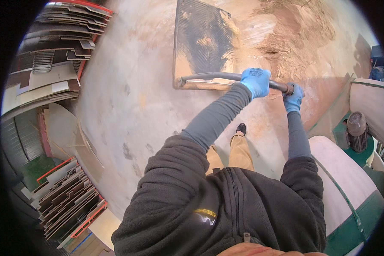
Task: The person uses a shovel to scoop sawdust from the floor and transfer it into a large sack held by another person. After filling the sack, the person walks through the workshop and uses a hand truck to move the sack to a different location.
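Note:
Both my hands wear light blue work gloves. My left hand is closed around a dark curved tube handle. Lower and to the right, my right hand wraps the handle's brownish end. Beyond the handle's left part is a large black ribbed scoop, with tan dust on its surface and a pale strip along its near edge. How the handle joins the scoop is hard to make out. A spread of loose sawdust covers the floor right of the scoop.
Racks of stacked boards and panels line the left side. On the right stand a grey motor on a green machine and pale bulging bags. My shoe is on the dusty, stained floor.

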Available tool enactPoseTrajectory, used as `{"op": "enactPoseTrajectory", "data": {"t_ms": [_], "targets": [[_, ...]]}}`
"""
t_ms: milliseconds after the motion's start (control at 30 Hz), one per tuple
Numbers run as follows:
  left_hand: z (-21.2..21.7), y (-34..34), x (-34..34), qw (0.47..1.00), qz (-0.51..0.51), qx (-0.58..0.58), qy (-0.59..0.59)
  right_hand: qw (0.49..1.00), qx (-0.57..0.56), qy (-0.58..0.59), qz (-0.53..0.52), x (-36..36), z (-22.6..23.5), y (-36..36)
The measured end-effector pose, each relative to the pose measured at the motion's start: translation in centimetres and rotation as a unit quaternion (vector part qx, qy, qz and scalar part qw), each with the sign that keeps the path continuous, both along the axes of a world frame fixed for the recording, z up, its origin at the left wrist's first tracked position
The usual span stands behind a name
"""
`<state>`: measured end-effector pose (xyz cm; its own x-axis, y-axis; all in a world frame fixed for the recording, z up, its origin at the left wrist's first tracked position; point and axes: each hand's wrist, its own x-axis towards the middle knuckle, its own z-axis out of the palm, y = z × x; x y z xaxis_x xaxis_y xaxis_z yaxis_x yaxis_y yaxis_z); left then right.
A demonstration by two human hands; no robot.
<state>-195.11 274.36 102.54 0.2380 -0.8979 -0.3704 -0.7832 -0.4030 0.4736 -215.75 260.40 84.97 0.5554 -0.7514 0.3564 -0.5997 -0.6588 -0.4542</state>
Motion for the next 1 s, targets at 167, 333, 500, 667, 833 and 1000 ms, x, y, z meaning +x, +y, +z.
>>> {"op": "enactPoseTrajectory", "data": {"t_ms": [167,333,500,667,833,1000], "targets": [[-7.5,0.1,-1.6,0.995,-0.081,0.008,-0.053,0.957,0.287,0.037,-0.022,-2.4,-10.0,5.8],[-12.2,1.4,-2.0,0.988,-0.105,0.055,-0.1,0.959,0.279,0.012,-0.04,-1.3,-14.4,9.7],[-13.9,1.3,-4.3,0.984,-0.139,0.06,-0.099,0.969,0.246,0.0,0.03,-4.5,-17.6,10.1],[-17.1,0.2,-10.0,0.977,-0.194,0.081,-0.023,0.788,0.575,-0.218,-0.038,-11.4,-25.6,10.0],[-22.8,-3.1,-14.7,0.969,-0.24,0.061,0.013,0.605,0.735,-0.281,-0.122,-16.7,-31.1,7.4],[-26.0,-4.0,-17.3,0.968,-0.247,0.042,0.032,0.869,0.494,-0.016,0.008,-18.9,-33.3,6.8]]}}
